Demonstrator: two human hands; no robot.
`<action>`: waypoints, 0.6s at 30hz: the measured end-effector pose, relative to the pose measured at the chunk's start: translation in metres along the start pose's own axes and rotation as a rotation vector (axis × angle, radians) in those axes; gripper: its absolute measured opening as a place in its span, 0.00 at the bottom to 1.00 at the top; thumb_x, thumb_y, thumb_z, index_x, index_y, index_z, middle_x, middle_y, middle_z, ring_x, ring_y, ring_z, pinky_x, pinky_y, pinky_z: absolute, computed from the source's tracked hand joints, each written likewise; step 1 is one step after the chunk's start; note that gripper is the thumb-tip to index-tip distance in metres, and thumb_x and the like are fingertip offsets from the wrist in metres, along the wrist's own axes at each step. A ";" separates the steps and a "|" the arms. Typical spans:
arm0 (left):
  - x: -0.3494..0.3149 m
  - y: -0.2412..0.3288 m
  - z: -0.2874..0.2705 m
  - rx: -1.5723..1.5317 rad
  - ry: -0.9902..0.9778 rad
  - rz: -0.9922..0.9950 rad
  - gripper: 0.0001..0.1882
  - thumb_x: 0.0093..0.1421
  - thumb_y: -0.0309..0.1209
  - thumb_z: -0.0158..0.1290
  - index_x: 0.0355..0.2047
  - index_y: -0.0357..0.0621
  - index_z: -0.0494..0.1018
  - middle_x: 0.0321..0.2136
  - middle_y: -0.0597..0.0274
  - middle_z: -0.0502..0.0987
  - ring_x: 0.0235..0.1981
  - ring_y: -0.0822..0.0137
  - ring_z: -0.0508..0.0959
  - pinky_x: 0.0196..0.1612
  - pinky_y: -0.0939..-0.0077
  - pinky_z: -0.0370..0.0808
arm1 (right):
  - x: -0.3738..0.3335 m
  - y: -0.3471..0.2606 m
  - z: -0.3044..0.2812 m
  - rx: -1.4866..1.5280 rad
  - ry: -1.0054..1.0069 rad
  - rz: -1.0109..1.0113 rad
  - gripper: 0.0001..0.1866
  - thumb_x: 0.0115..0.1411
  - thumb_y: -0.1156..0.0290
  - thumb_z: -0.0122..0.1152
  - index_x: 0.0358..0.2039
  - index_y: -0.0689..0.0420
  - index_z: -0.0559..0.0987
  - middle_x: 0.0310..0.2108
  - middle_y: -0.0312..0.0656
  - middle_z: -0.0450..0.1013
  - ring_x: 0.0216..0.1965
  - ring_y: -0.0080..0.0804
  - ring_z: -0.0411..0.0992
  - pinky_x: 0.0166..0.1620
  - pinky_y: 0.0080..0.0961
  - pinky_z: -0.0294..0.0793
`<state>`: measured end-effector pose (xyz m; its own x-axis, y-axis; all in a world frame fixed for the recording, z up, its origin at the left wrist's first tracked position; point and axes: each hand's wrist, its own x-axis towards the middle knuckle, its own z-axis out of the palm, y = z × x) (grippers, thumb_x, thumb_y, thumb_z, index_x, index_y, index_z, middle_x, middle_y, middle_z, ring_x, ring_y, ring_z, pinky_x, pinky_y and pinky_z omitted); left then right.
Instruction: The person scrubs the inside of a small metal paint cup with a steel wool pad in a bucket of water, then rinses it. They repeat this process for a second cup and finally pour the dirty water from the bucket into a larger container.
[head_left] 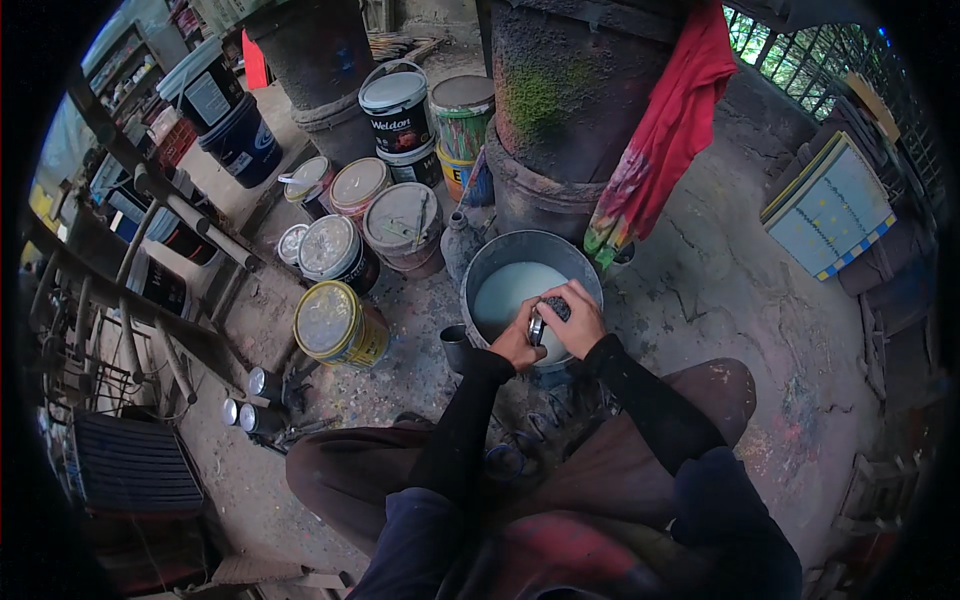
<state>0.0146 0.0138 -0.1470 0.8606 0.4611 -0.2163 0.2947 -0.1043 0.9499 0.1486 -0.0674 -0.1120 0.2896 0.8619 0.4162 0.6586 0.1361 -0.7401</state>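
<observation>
Both hands meet above the right part of a grey bucket (pixel 472 262), which holds milky whitish liquid (pixel 508 291). My left hand (pixel 515 344) is closed round a small round metal part (pixel 538 325) with a shiny rim. Against it, my right hand (pixel 584 318) grips a dark, rough-looking piece (pixel 557 306); whether it is a scouring pad or belongs to the metal part, I cannot tell. The fingers hide much of both. Left of the bucket stands a dark metal cup (pixel 455 346), close to my left wrist.
Several paint buckets, including a yellow one (pixel 343 325), stand to the left. A large dark drum (pixel 560 110) rises behind the bucket, with a red cloth (pixel 672 130) hanging over it. Coiled hose (pixel 545 420) lies between my legs. Small metal cups (pixel 262 415) lie at the left.
</observation>
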 end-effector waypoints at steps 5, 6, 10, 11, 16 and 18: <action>0.009 -0.026 -0.002 0.177 0.121 0.423 0.43 0.44 0.20 0.51 0.60 0.51 0.45 0.41 0.44 0.69 0.41 0.48 0.74 0.42 0.65 0.70 | -0.002 -0.019 -0.002 0.059 -0.100 -0.120 0.10 0.48 0.72 0.63 0.32 0.58 0.75 0.31 0.44 0.66 0.35 0.42 0.69 0.39 0.32 0.69; 0.004 -0.007 -0.002 0.109 0.073 0.253 0.44 0.44 0.20 0.51 0.60 0.51 0.45 0.41 0.43 0.69 0.42 0.48 0.74 0.42 0.65 0.70 | 0.002 -0.009 -0.004 0.028 -0.021 -0.017 0.09 0.49 0.72 0.62 0.32 0.58 0.75 0.32 0.43 0.66 0.36 0.42 0.69 0.39 0.31 0.69; 0.004 -0.017 -0.002 0.090 0.099 0.305 0.43 0.43 0.20 0.52 0.59 0.51 0.47 0.41 0.43 0.69 0.42 0.47 0.74 0.42 0.65 0.70 | 0.002 -0.011 0.000 0.043 -0.052 0.003 0.10 0.49 0.71 0.62 0.32 0.58 0.75 0.33 0.44 0.67 0.37 0.43 0.69 0.39 0.32 0.69; 0.005 -0.015 -0.001 0.085 0.098 0.310 0.43 0.42 0.20 0.52 0.59 0.51 0.48 0.41 0.44 0.69 0.42 0.47 0.74 0.42 0.65 0.70 | 0.001 -0.011 -0.001 0.033 -0.054 -0.001 0.10 0.49 0.71 0.62 0.32 0.58 0.74 0.33 0.44 0.67 0.37 0.44 0.69 0.39 0.32 0.69; 0.004 -0.022 -0.003 0.145 0.060 0.202 0.42 0.41 0.22 0.53 0.57 0.47 0.48 0.39 0.43 0.69 0.40 0.45 0.73 0.43 0.64 0.70 | -0.005 -0.007 0.000 0.021 -0.029 0.054 0.10 0.49 0.71 0.62 0.32 0.58 0.74 0.32 0.45 0.67 0.36 0.45 0.69 0.39 0.33 0.69; 0.005 -0.028 -0.003 0.082 0.097 0.358 0.42 0.41 0.22 0.52 0.57 0.46 0.47 0.38 0.44 0.69 0.39 0.45 0.73 0.43 0.65 0.69 | -0.012 -0.019 0.001 0.071 -0.083 -0.004 0.10 0.50 0.71 0.62 0.32 0.58 0.74 0.31 0.45 0.67 0.36 0.44 0.69 0.39 0.32 0.69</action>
<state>0.0096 0.0215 -0.1743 0.8731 0.4632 0.1520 0.0182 -0.3426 0.9393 0.1324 -0.0796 -0.1036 0.2262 0.8985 0.3763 0.6078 0.1717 -0.7753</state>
